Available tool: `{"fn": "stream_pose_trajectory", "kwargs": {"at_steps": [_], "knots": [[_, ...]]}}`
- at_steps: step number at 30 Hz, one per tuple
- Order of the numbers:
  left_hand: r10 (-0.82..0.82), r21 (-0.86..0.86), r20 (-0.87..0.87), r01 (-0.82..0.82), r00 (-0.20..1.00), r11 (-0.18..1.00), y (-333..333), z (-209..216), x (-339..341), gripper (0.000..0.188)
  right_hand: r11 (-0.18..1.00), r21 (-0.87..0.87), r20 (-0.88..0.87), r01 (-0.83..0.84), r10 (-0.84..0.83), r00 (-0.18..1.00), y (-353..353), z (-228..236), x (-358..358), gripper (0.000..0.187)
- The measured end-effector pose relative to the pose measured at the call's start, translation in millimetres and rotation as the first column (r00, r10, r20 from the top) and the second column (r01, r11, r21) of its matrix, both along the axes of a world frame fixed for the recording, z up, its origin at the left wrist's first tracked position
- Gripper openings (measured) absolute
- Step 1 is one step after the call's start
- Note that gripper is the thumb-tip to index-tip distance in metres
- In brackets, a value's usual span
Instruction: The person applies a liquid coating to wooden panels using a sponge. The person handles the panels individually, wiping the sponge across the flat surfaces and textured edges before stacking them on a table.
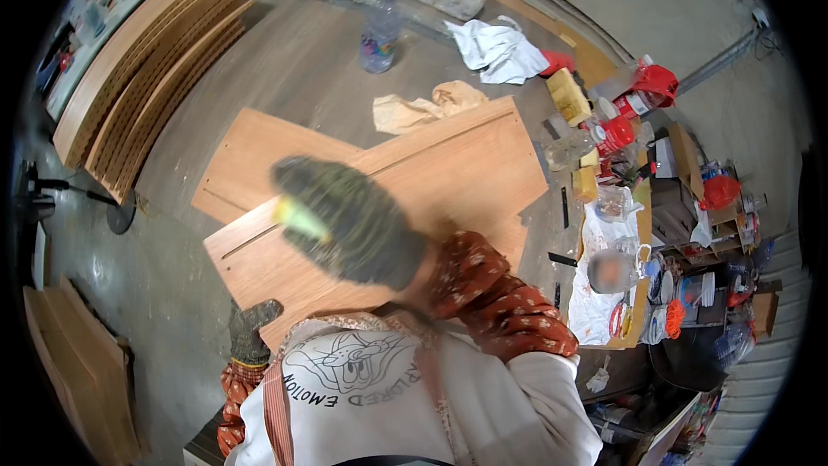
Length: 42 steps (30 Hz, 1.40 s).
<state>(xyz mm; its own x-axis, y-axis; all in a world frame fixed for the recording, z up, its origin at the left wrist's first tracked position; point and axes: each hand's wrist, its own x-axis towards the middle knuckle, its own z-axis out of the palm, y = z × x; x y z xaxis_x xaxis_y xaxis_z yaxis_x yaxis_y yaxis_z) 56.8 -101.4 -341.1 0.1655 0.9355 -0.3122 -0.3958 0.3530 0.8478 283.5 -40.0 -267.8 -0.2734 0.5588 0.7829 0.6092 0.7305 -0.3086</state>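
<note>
A light wooden board [470,155] with a long groove lies slantwise in front of me, on top of another wooden board [272,148]. My left hand [252,334], in a dark grey glove, grips the top board's near left edge. Above the board's left part is my right hand [362,229], in a dark green-grey knit glove and smeared by motion. Its fingers are closed on a small yellow-green pad [302,219], too blurred for me to tell its exact kind. Both forearms wear rust-red patterned sleeves.
Beyond the boards are crumpled tan paper [427,110], a plastic bottle [379,39] and a white cloth [496,50]. Stacked wooden panels [142,60] stand at the far left. Bottles, yellow sponges [569,97] and a stained white cloth [595,293] crowd the table's right side.
</note>
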Motion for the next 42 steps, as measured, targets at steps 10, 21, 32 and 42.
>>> {"fn": "stream_pose_trajectory", "kwargs": {"at_steps": [10,21,32,42], "knots": [[0.226,0.321,-0.583,-0.034,0.780,0.947,15.2,-44.3,-69.7,0.051,0.815,0.239,0.321,0.528,-0.579,0.749,-26.6,40.9,148.3,0.045],[0.362,0.433,-0.592,-0.095,0.720,0.896,7.4,-29.0,-62.8,0.051,0.957,0.049,-0.086,0.288,-0.283,0.955,-25.1,23.4,125.1,0.049],[0.424,0.457,-0.614,-0.139,0.666,0.879,-19.3,-30.1,-54.1,0.052,0.774,0.251,-0.044,0.582,-0.591,0.805,38.4,21.5,206.4,0.034],[0.358,0.498,-0.641,0.012,0.679,0.867,-32.4,-6.0,-5.5,0.053,0.967,-0.110,-0.266,0.231,-0.253,0.930,-0.8,47.8,130.4,0.042]]}}
